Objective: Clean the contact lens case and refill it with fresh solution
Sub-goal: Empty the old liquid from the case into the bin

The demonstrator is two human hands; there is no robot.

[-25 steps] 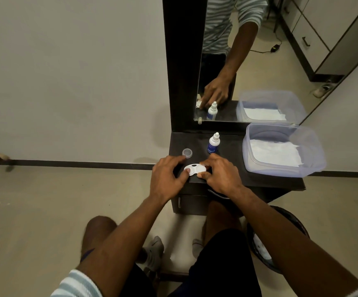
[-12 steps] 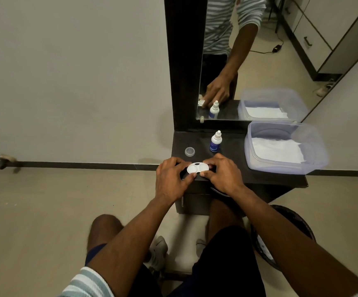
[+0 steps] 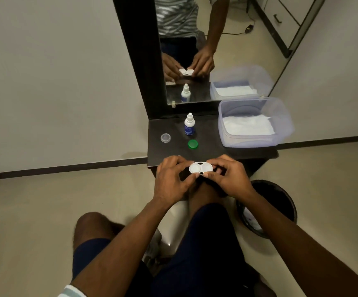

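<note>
Dim, soft indoor light; edges bow, detail perhaps slightly blurred.

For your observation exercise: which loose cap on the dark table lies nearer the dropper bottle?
The round green cap, just before the bottle; the clear cap sits farther left.

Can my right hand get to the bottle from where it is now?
Probably yes. The bottle stands upright just beyond the right hand, with only the low green cap between them. But that hand is holding the case, so it must let go first.
</note>
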